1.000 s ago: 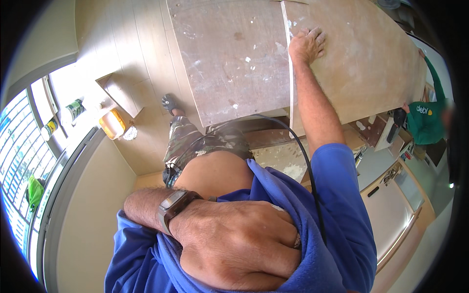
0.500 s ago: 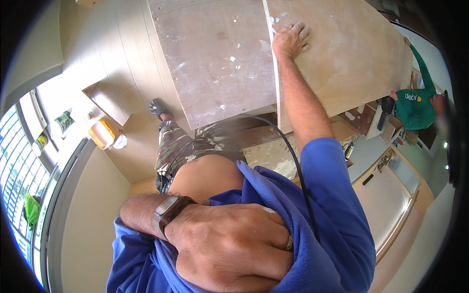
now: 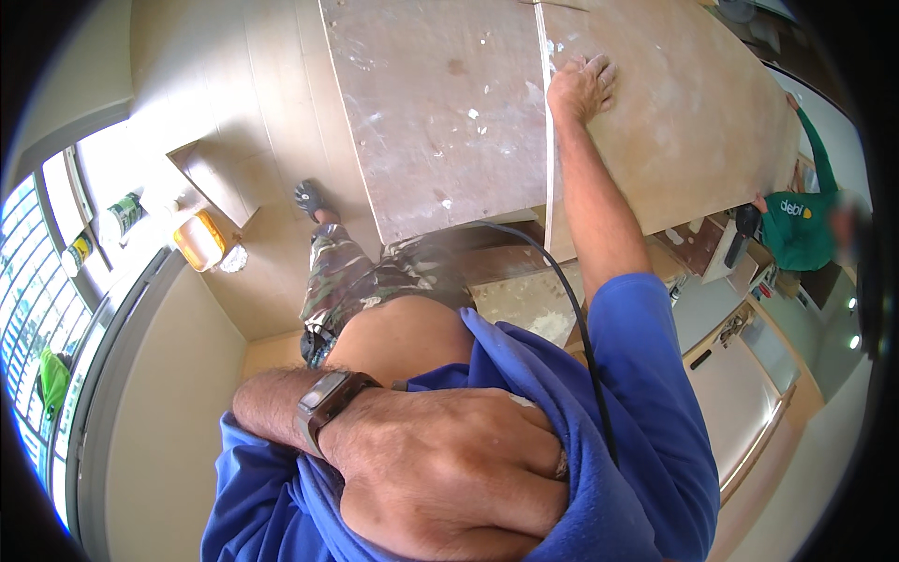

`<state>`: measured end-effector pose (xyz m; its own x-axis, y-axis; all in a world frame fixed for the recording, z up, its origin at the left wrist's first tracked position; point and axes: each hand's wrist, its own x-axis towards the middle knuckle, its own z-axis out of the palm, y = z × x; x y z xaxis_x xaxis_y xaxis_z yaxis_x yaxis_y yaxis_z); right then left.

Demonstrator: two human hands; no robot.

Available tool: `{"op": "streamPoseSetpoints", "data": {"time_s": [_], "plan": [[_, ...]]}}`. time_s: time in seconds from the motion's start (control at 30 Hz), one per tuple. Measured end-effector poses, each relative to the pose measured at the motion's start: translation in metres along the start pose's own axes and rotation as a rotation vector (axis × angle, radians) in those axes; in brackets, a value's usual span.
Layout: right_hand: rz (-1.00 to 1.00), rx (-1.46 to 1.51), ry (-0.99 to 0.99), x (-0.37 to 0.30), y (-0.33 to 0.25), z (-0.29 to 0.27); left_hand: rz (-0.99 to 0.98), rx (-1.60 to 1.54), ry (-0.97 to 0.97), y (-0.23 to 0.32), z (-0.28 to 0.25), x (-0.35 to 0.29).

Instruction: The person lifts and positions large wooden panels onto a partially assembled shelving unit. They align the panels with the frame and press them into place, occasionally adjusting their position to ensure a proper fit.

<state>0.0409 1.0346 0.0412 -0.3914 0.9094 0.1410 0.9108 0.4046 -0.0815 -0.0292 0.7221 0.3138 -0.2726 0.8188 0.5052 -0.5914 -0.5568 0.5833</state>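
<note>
My left hand (image 3: 449,468), with a wristwatch (image 3: 326,407) above it, is closed on the bunched cloth of my blue shirt (image 3: 646,403) and holds it lifted off my belly. Its fingertips are tucked out of sight in the folds. My right arm reaches forward, and my right hand (image 3: 582,89) lies palm down with outstretched fingers on a large, paint-spotted plywood panel (image 3: 674,122). A white edge strip (image 3: 551,150) runs just left of that hand, between this panel and a greyer wooden panel (image 3: 440,122). A black cable (image 3: 571,300) passes over my shirt toward the panels.
At the far right a person in a green top (image 3: 801,225) has hands at the panel's edge. On the left floor stand a yellow-rimmed container (image 3: 198,241) and a box-like wooden piece (image 3: 211,187). A barred window (image 3: 28,290) is beyond. Low wooden cabinets (image 3: 740,365) stand right.
The panels and floor things sit slightly further right in the picture, as the view has shifted a little. Both my hands keep their holds.
</note>
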Motion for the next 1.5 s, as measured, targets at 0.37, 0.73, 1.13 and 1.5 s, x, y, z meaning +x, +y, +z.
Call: {"op": "streamPoseSetpoints", "data": {"time_s": [0.37,0.73,1.13,1.5], "plan": [[0.008,0.003,-0.037,-0.009,-0.011,-0.009,0.595,0.191,0.479,-0.024,0.035,0.014],[0.000,-0.012,0.001,-0.021,-0.023,-0.004,0.597,0.197,0.446,-0.006,0.019,-0.007],[-0.011,0.033,0.042,-0.033,-0.038,0.000,0.006,-0.018,0.106,0.041,-0.015,-0.040],[-0.013,0.009,-0.007,-0.043,-0.055,-0.012,0.221,0.022,0.203,0.049,-0.018,-0.063]]}}
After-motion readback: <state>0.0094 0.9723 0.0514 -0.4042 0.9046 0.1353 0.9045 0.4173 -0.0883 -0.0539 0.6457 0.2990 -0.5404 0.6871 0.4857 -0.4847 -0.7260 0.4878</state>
